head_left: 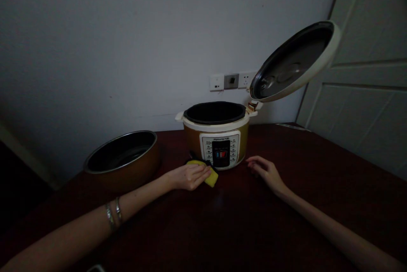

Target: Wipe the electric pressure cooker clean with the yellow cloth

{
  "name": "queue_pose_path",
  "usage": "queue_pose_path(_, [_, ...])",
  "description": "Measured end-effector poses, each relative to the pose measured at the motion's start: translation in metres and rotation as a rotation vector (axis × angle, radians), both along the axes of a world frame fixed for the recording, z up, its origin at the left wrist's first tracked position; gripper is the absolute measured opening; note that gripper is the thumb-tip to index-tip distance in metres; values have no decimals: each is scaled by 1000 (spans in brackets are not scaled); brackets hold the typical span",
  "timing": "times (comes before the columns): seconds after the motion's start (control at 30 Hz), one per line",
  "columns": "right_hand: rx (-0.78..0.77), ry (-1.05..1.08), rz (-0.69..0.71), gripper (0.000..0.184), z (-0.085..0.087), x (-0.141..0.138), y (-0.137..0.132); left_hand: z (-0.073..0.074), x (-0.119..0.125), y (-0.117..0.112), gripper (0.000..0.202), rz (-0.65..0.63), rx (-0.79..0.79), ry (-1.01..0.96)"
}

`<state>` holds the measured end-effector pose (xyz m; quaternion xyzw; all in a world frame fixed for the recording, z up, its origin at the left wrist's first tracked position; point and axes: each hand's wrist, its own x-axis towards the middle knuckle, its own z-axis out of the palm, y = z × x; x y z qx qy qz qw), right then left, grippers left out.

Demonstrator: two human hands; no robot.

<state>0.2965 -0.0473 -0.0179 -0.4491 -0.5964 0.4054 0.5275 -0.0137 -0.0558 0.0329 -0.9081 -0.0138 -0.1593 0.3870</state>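
the dark red table (222, 229) is the widest surface, and the bare stretch in front of the arms gives the most room to move. its left side falls off into shadow and its near edge is out of view. the wall stands close behind and a pale door (365, 94) closes in on the right, so free room lies toward the person, not behind.

the cooker (193, 141) stands at the back middle with its cavity open. its hinged lid (295, 62) is thrown up and leans out to the right, above the right forearm's side. any lift of that arm should keep low and clear of the rim. a loose metal pot (122, 159) sits well apart on the left, just outside the left forearm.

the left hand (189, 176) lies palm down, fingers together, pressed over a yellow sponge (212, 179) that touches the table right at the cooker's foot, below the control panel (221, 150). the thumb is hidden, so a pinch cannot be told. wiping here seems best done in short flat strokes along the base, kept off the buttons.

the right hand (265, 171) rests empty on the table near the cooker's right foot, fingers loosely curled. it looks well placed to steady the body.
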Motion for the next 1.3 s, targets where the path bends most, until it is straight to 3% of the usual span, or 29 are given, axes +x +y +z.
queue_pose_path(0.3, [10,-14,-17,26,1,-1,0,4,-10,-4,27,56,2,14])
queue_pose_path(0.5, [14,-18,-21,26,0,-2,0,-2,1,-3,29,53,-31,-4])
queue_pose_path(0.77, [8,-13,-19,25,0,0,0,0,-16,-17,26,-38,-122,166])
queue_pose_path(0.9, [22,-22,-12,25,0,0,1,12,-25,-20,28,-16,-76,86])
queue_pose_path(1.13, [25,-4,-12,25,1,-1,-1,58,-7,4,33,89,93,-190])
queue_pose_path(1.2, [25,3,-13,24,1,-1,-1,61,2,11,34,105,111,-238])
queue_pose_path(1.3, [19,0,-12,23,1,-1,-1,51,13,15,34,71,98,-180])
